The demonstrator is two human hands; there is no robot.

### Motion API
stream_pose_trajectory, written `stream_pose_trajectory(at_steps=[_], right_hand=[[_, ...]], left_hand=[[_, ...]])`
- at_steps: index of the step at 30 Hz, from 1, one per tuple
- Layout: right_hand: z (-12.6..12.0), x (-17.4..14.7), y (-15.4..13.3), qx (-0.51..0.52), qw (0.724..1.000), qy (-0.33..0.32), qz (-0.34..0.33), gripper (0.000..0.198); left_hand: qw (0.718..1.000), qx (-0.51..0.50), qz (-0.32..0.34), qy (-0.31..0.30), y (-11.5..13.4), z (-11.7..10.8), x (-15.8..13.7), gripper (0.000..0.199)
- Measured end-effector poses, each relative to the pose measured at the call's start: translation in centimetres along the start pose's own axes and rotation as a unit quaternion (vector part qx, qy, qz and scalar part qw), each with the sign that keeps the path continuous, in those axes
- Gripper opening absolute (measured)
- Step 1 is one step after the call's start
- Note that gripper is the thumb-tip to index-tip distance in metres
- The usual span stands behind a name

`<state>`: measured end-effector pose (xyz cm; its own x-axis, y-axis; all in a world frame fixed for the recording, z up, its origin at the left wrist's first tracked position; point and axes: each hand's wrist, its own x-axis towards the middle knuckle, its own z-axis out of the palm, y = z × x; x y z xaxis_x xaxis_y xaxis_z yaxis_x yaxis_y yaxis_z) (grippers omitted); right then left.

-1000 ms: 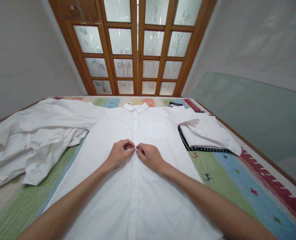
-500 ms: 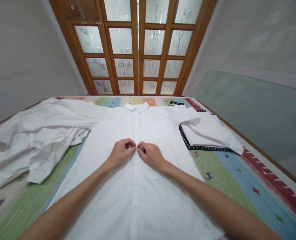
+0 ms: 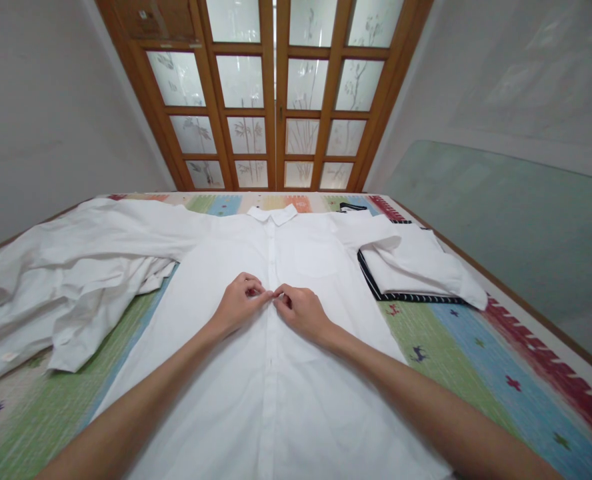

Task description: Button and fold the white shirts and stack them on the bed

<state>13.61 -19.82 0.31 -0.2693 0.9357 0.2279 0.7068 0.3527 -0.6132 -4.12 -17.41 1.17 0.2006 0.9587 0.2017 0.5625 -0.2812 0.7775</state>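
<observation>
Left hand point(image 3: 240, 304) forefinger has drawn back from thumb; can't tell its grip. Right hand point(image 3: 300, 312) pinches white shirt point(image 3: 296, 393), frame centre.

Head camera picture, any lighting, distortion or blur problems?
Head view: the brown wooden glass-paned doors are brightest and widen upward, perhaps wide-angle distortion; head view: the white collared cloth shirt shows faint shadows; head view: bare left hand and bare right hand show no obvious blur.
</observation>
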Motion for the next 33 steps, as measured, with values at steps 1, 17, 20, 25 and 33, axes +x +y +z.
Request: stream_pose_trajectory(at_steps=[1, 17, 20, 25, 33], right_hand=[[-0.1, 0.0, -0.1, 0.004, 1.0, -0.002, 0.003, 0.016], [-0.1, 0.1, -0.1, -0.016, 1.0, -0.008, -0.007, 0.016], [0.0, 0.1, 0.0, -0.017, 1.0, -0.002, -0.008, 0.017], [0.1, 0.0, 0.1, -0.008, 1.0, 0.01, 0.001, 0.017], [0.2, -0.2, 0.1, -0.037, 0.999, 0.008, -0.029, 0.022]], left_hand=[[1.0, 0.0, 0.001, -0.005, 0.0, 0.0, 0.0, 0.022], [0.999, 0.004, 0.019, -0.031, 0.4, 0.0, 0.0, 0.012], [0.999, 0.005, 0.022, -0.032, 0.3, 0.0, 0.0, 0.012], [0.999, 0.007, 0.032, -0.024, 0.1, 0.0, 0.0, 0.01], [0.997, 0.015, 0.079, 0.003, -0.6, 0.4, -0.2, 0.006]])
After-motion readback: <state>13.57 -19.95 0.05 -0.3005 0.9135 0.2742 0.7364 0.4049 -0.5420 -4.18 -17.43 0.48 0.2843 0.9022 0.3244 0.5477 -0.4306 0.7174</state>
